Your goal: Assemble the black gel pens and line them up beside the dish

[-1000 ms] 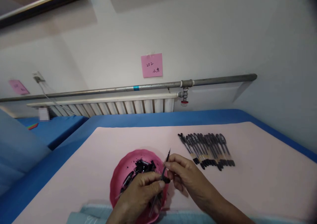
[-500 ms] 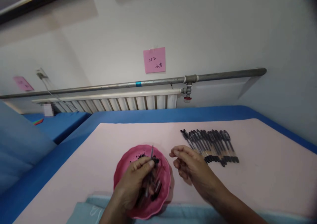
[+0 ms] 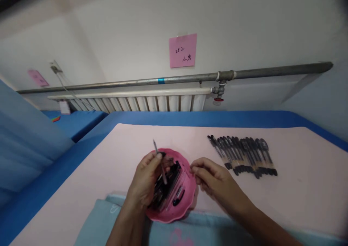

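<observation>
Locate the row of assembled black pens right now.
In the head view the row of black pens lies on the pink mat, right of centre, apart from the pink bowl and just beyond the right hand.

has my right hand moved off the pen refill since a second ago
Yes. The right hand has let go of the refill and drawn back to the right rim of the pink dish; only the left hand holds it.

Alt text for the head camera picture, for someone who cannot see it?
A left hand holds a thin pen refill over a pink bowl of pen parts, the right hand beside it. A row of black pens lies on the pink tabletop.
</observation>
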A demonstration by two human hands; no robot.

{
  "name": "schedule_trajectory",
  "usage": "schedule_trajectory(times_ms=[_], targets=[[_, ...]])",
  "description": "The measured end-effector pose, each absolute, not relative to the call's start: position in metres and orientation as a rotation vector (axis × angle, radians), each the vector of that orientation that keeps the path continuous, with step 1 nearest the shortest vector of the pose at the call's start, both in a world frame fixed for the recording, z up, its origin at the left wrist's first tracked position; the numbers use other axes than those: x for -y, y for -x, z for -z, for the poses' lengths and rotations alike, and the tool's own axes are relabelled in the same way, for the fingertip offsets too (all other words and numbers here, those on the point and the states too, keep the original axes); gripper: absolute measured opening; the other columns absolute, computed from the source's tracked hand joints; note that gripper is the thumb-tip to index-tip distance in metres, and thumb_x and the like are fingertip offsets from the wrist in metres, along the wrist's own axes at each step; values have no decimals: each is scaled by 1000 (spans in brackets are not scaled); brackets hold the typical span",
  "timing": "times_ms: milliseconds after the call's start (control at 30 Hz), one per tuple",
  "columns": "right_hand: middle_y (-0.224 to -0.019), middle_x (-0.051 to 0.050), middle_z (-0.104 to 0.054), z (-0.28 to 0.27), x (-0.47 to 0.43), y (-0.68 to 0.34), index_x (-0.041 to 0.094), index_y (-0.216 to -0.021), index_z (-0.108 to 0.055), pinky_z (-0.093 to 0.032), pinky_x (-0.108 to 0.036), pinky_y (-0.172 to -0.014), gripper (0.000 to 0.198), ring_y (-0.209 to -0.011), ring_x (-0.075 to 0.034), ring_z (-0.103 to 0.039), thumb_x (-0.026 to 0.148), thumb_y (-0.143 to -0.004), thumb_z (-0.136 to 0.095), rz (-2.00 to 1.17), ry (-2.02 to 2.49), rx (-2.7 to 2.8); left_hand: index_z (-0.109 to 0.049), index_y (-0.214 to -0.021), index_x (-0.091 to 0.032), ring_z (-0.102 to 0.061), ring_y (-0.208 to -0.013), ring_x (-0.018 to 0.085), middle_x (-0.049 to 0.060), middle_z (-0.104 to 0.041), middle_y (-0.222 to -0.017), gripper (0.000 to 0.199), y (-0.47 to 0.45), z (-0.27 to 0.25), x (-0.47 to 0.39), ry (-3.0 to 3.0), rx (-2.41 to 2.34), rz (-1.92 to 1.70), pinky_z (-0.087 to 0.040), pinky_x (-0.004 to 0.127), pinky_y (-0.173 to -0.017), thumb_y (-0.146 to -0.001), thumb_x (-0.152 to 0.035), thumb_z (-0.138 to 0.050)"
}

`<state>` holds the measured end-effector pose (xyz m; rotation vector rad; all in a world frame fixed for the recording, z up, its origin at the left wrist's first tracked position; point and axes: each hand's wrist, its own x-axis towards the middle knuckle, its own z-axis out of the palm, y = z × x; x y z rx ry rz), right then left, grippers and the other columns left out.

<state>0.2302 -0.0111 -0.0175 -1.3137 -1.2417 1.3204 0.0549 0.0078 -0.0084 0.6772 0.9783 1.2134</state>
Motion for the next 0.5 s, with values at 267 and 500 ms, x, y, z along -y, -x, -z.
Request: schedule_trajectory(times_ms=[267, 500], targets=[[-51, 8, -44, 12, 22, -215, 21, -80, -60, -27, -20, -43, 15, -44, -6, -36, 30, -69, -64, -1657, 1095, 1160, -65, -89, -15, -61, -70, 13, 5, -66, -80, 22, -90, 23, 12, -793, -795, -1013, -45, 24, -65, -73, -29, -67], [-44, 9, -41, 10, 18, -221, 21, -66, -49, -19, -18, -37, 19, -36, -4, -30, 34, -68, -62, -1654, 1166, 1007, -62, -105, -17, -60, -80, 16, 7, -67, -96, 40, -38, -2, -5, -1136, -1181, -1076, -46, 28, -74, -72, -38, -64]])
